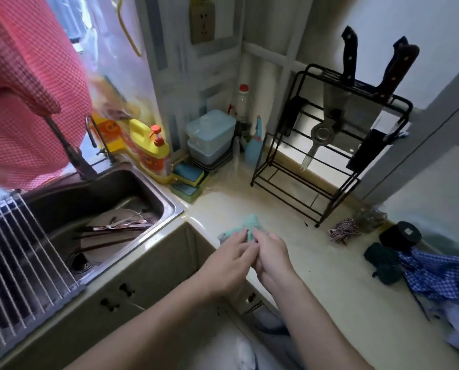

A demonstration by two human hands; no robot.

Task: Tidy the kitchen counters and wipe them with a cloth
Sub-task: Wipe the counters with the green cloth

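Presently both hands meet over the near edge of the cream tabletop [316, 265], at its inner corner beside the sink [132, 182]. Left hand [227, 265] and right hand [272, 259] touch each other, fingers curled, and together pinch a small pale teal cloth [245, 228]. Cloth is bunched; one point sticks up past the fingertips, and its lower part lies on or just above the tabletop — cannot tell which. Both forearms bare.

Sink: steel basin holding a pale plate [113, 222] with dark chopsticks [108, 233] lying across it. A roll-up rack of metal rods [17, 252] covers the left part of the basin. Faucet [70, 150] rises behind; a red checked fabric [28, 89] hangs over it.

Back of tabletop: yellow pump bottle [153, 153] at the sink's far corner, two blue-and-yellow sponges [188, 180] stacked just beside it, then stacked pale blue lidded boxes [211, 137], then a clear bottle with a red cap [243, 105].

Black wire rack [327, 156] stands toward the right wall, carrying two knives [349, 57] upright in its top slots and a cleaver blade [335, 102] below.

Right side: small checked rag [343, 231], a black cylinder [400, 236], dark green knit items [383, 263], and blue checked cloth [442, 273] heaped at the frame edge.
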